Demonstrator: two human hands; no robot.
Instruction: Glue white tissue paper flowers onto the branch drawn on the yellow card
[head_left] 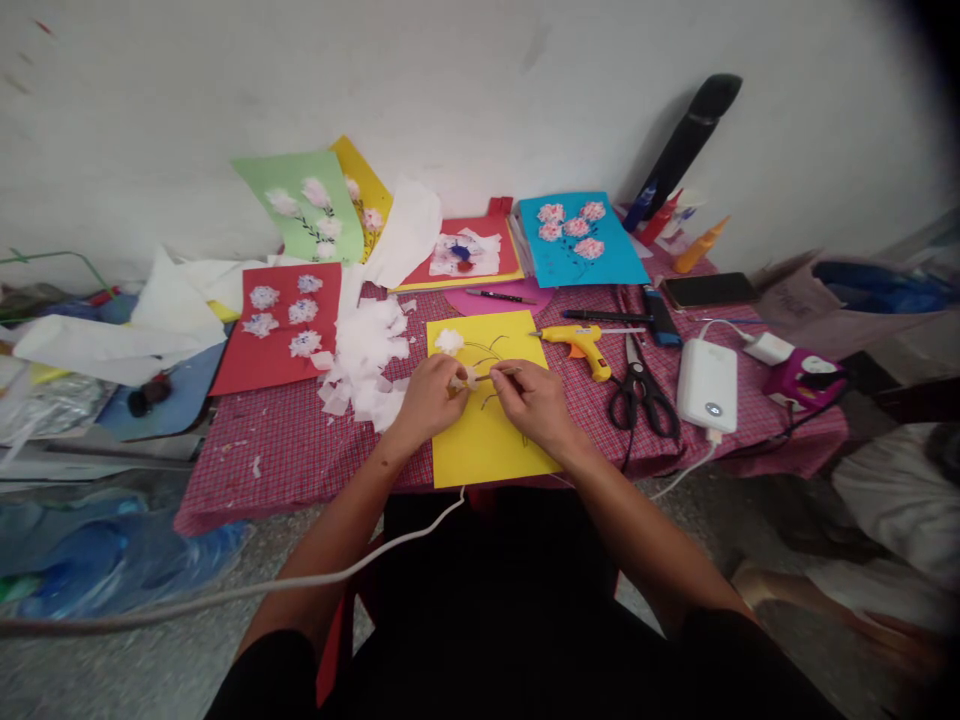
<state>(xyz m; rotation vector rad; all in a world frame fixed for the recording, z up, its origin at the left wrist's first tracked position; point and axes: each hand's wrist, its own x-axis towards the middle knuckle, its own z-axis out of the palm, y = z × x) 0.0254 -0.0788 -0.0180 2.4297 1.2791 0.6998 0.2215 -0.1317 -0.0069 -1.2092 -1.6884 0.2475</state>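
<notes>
Over a yellow paper sheet [487, 455], both of my hands are close together with fingers pinched. My left hand [433, 395] grips a small piece of white tissue paper [471, 376]. In my right hand [531, 400] is a thin stick [486, 377], its tip at the tissue; its exact kind is too small to tell. The sheet carries thin drawn stems [491, 348] and one white tissue flower [449, 341] at its upper left. Left of the sheet lies a heap of torn white tissue pieces [367, 350].
A yellow glue gun [589, 345], black scissors [641, 395] and a white power bank [707, 385] lie at the right. Flower cards in red [281, 325], green [307, 195] and blue [581, 235] surround the work. A white cable [330, 575] crosses in front; a person sits at far right.
</notes>
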